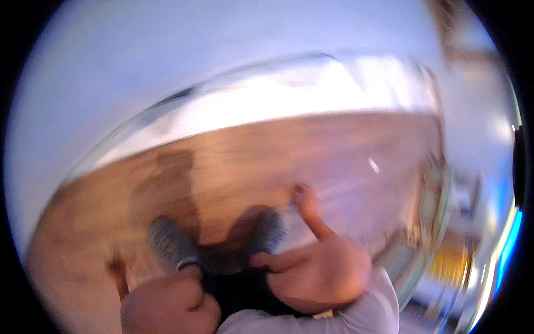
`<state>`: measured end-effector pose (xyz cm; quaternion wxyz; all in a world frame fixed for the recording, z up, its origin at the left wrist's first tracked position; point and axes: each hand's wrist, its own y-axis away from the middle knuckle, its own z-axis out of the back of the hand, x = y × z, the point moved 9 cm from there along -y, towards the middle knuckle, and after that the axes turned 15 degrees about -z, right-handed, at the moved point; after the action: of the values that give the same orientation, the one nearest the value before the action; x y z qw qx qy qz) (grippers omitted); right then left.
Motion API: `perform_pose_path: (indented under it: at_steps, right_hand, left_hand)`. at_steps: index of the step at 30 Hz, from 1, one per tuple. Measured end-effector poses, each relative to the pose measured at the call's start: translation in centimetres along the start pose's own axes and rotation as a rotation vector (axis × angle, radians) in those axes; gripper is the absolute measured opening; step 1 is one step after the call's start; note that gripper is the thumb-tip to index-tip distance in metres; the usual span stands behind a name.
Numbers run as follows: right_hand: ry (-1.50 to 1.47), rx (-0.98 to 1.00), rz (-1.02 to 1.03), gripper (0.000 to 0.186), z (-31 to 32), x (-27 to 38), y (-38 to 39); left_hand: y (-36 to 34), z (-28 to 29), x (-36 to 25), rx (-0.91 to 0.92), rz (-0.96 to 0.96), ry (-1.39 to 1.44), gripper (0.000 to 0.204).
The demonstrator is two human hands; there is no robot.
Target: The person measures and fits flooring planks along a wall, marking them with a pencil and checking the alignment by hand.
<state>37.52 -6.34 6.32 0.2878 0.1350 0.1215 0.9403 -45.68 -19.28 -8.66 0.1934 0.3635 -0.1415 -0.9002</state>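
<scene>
The picture is smeared by motion. My right hand reaches down beside my right leg, over the wooden floor; its fingers are too blurred to read. My left hand hangs low at the left, partly behind my bare left knee, its fingers blurred. My feet, in grey speckled footwear, stand on the wood between the two hands. Dark shorts and a pale grey top show at the lower edge. A small pale mark or object lies to the right of my right hand; I cannot tell which.
A pale wall curves across the top, with a brightly lit white band along the floor. At the right are a white surface, a blurred greenish edge and a yellow item, too smeared to identify.
</scene>
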Motion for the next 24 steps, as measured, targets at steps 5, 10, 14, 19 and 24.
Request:
perform_pose_path:
  at_steps: [5, 10, 14, 19, 24]
  right_hand:
    - [-0.115, -0.139, 0.096, 0.037, -1.8, 1.8, 0.4]
    - [-0.128, -0.229, 0.031, 0.038, -3.2, 1.1, 1.3]
    - [-0.122, -0.228, 0.062, 0.041, -3.2, 2.7, 1.4]
    - [-0.152, -0.065, 0.03, 0.036, -3.5, 1.6, 1.0]
    - [-0.076, 0.19, -0.004, 0.036, -1.0, 0.1, 0.8]
  left_hand:
    - [4.0, -5.8, -10.6, 0.198, 0.04, 0.124, 0.05]
    - [6.6, -11.9, -18.9, 0.428, 0.044, 0.22, 0.05]
    - [6.3, -10.1, -20.3, 0.468, 0.068, 0.198, 0.049]
    - [4.2, -2.8, -20.6, 0.475, 0.075, 0.146, 0.049]
    - [-2.1, 5.4, -26.8, 0.503, -0.086, 0.135, 0.049]
